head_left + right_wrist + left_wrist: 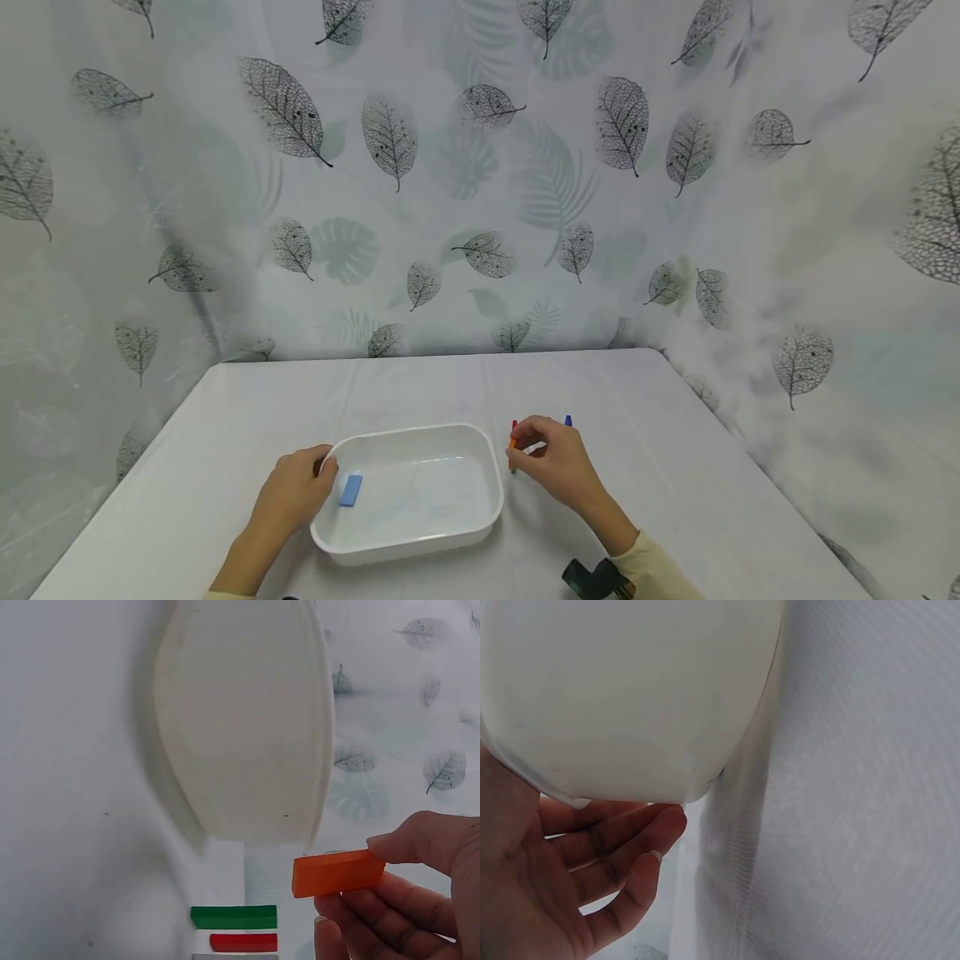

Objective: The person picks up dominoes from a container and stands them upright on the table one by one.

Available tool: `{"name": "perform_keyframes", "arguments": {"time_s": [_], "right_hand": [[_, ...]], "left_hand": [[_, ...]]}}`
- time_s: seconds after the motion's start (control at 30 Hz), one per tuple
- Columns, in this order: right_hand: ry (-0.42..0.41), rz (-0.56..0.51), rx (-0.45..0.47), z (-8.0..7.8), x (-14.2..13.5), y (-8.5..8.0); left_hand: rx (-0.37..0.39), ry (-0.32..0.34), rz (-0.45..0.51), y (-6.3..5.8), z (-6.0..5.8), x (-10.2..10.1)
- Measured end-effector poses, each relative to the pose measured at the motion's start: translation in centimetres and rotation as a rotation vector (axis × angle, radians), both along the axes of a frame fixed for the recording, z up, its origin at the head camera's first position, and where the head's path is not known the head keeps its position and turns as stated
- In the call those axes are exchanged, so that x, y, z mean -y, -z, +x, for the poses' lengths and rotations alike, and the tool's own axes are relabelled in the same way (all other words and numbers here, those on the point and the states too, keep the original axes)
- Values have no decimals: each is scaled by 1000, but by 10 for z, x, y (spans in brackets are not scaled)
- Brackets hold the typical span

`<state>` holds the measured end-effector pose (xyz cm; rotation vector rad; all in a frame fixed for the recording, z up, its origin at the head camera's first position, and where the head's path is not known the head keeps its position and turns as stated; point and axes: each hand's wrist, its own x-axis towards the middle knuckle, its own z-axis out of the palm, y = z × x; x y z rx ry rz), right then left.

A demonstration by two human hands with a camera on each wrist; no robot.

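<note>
My left hand (294, 493) grips the left rim of a white rectangular tub (420, 546), and its fingers show along the tub's outer wall in the left wrist view. A flat blue block (351, 490) lies inside the tub near that hand. Off the tub's right side, my right hand (553, 462) pinches an orange rectangular block (337, 873) between thumb and fingers, above the table. Close below it in the right wrist view are a green block (234, 916), a red block (244, 943) and the edge of a grey one (235, 957).
A darker blue piece (568, 421) shows just behind my right hand. A dark green object (592, 578) is near the right sleeve at the front. The white-covered table (675, 467) is bordered by leaf-patterned sheeting (480, 200) at the back and sides.
</note>
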<state>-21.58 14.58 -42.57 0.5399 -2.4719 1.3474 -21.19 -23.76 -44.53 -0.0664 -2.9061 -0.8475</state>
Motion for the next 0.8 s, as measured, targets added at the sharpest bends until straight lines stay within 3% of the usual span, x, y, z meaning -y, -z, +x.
{"name": "perform_keyframes", "arguments": {"time_s": [0.17, 0.4, 0.8], "right_hand": [[21, 62, 10, 1, -5, 12], [-16, 80, 32, -2, -8, 25], [-41, 123, 50, 0, -9, 32]], "left_hand": [[-11, 3, -5, 0, 1, -1], [-8, 5, 1, -2, 2, 0], [-14, 15, 5, -1, 2, 1]]}}
